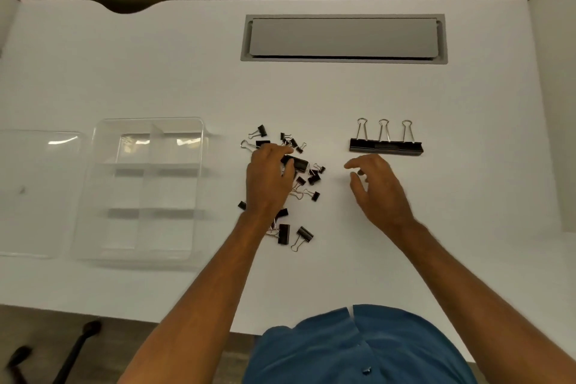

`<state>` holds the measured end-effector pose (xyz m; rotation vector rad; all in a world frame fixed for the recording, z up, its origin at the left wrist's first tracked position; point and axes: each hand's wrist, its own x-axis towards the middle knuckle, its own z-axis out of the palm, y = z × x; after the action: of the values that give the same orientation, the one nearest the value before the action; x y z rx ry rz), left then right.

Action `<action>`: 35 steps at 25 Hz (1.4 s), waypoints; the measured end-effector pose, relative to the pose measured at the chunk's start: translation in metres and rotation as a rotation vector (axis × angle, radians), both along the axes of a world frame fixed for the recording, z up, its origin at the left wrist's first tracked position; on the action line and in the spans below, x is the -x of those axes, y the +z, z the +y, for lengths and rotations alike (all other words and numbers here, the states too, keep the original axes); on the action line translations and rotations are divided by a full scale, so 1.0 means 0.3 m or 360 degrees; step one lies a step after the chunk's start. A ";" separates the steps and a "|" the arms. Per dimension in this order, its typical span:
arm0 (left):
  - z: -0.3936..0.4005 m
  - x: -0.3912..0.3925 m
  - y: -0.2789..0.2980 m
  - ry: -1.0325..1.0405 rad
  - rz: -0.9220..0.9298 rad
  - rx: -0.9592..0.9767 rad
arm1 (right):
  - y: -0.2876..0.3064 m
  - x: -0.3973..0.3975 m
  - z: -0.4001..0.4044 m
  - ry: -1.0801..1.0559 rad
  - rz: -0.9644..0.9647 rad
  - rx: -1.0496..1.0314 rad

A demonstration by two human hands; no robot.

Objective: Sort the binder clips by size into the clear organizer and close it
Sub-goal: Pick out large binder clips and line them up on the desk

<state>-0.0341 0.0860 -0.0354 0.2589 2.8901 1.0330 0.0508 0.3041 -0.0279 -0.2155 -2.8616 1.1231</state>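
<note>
A scattered pile of black binder clips (pixel 308 179) of small and medium sizes lies at the middle of the white table. My left hand (pixel 268 178) sits over the pile and grips a large black clip (pixel 297 163) between thumb and fingers. To the right, three large clips (pixel 386 145) stand side by side in a row, wire handles up. My right hand (pixel 378 188) hovers open just below that row, fingers loosely spread, holding nothing. The clear organizer (pixel 146 190) stands at the left, open, its compartments showing no clips.
The organizer's clear lid (pixel 34 193) lies flat at the far left, beside the box. A grey cable hatch (pixel 343 38) is set into the table at the back. The table's front edge (pixel 124 315) runs close to my body.
</note>
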 end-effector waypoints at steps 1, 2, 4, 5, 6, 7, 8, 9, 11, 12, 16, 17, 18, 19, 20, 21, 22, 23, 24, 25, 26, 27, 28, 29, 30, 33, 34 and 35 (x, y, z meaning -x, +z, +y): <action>-0.041 0.006 0.002 0.0085 -0.0028 -0.0004 | 0.009 0.017 -0.038 0.0129 -0.0025 0.0014; -0.074 0.016 0.004 0.0148 -0.0059 -0.0007 | 0.019 0.036 -0.075 0.0246 -0.0039 -0.0015; -0.115 0.041 0.004 0.0181 -0.0136 0.0019 | 0.041 0.085 -0.140 0.0386 -0.0057 -0.0088; -0.123 0.056 0.002 0.0162 -0.0192 0.0048 | 0.052 0.114 -0.166 0.0416 -0.0068 -0.0116; -0.127 0.069 0.001 0.0137 -0.0250 0.0079 | 0.057 0.141 -0.191 0.0451 -0.0082 -0.0154; -0.127 0.080 0.002 0.0118 -0.0289 0.0103 | 0.059 0.166 -0.214 0.0495 -0.0108 -0.0206; -0.125 0.088 0.001 0.0100 -0.0303 0.0115 | 0.057 0.186 -0.234 0.0539 -0.0149 -0.0270; -0.131 0.097 -0.003 0.0086 -0.0313 0.0107 | 0.049 0.203 -0.257 0.0579 -0.0201 -0.0342; -0.131 0.106 -0.012 0.0060 -0.0314 0.0081 | 0.026 0.215 -0.277 0.0634 -0.0279 -0.0478; -0.120 0.106 -0.012 0.0049 -0.0315 0.0072 | 0.015 0.211 -0.273 0.0661 -0.0293 -0.0540; -0.147 0.125 -0.009 0.0043 -0.0347 -0.0058 | -0.012 0.205 -0.285 0.0708 -0.0302 -0.0700; -0.157 0.122 -0.005 0.0043 -0.0347 -0.0090 | -0.012 0.208 -0.284 0.0720 -0.0294 -0.0728; -0.167 0.115 0.004 0.0037 -0.0345 -0.0115 | -0.011 0.210 -0.283 0.0732 -0.0285 -0.0755; -0.179 0.105 0.013 0.0028 -0.0341 -0.0137 | -0.011 0.212 -0.283 0.0737 -0.0278 -0.0777; -0.189 0.095 0.020 0.0018 -0.0338 -0.0157 | -0.011 0.214 -0.281 0.0740 -0.0267 -0.0800; -0.197 0.083 0.025 0.0003 -0.0336 -0.0174 | -0.010 0.216 -0.277 0.0745 -0.0256 -0.0816; -0.203 0.068 0.033 -0.0014 -0.0331 -0.0187 | -0.009 0.216 -0.273 0.0753 -0.0256 -0.0828; -0.207 0.054 0.042 -0.0032 -0.0320 -0.0195 | -0.004 0.217 -0.267 0.0763 -0.0261 -0.0835; -0.210 0.040 0.054 -0.0054 -0.0303 -0.0197 | 0.007 0.216 -0.262 0.0771 -0.0256 -0.0835; -0.209 0.030 0.065 -0.0078 -0.0283 -0.0194 | 0.021 0.214 -0.256 0.0789 -0.0241 -0.0834; -0.206 0.020 0.078 -0.0103 -0.0261 -0.0188 | 0.038 0.211 -0.247 0.0814 -0.0220 -0.0827; -0.200 0.008 0.090 -0.0127 -0.0239 -0.0181 | 0.055 0.204 -0.236 0.0843 -0.0194 -0.0820; -0.191 0.000 0.102 -0.0148 -0.0217 -0.0176 | 0.072 0.193 -0.224 0.0867 -0.0166 -0.0811; -0.174 -0.006 0.113 -0.0176 -0.0191 -0.0165 | 0.087 0.174 -0.205 0.0873 -0.0141 -0.0800; -0.158 -0.006 0.122 -0.0199 -0.0158 -0.0150 | 0.098 0.151 -0.186 0.0872 -0.0115 -0.0787; -0.093 0.000 0.139 -0.0253 -0.0102 -0.0121 | 0.114 0.067 -0.121 0.0830 -0.0078 -0.0714; -0.060 0.002 0.143 -0.0279 -0.0100 -0.0117 | 0.116 0.038 -0.094 0.0789 -0.0091 -0.0672; -0.029 0.003 0.145 -0.0303 -0.0101 -0.0109 | 0.116 0.011 -0.073 0.0739 -0.0111 -0.0618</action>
<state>-0.0349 0.0772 0.0082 0.4850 2.7132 1.0865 0.0474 0.2822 0.0070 0.4571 -3.2047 0.5751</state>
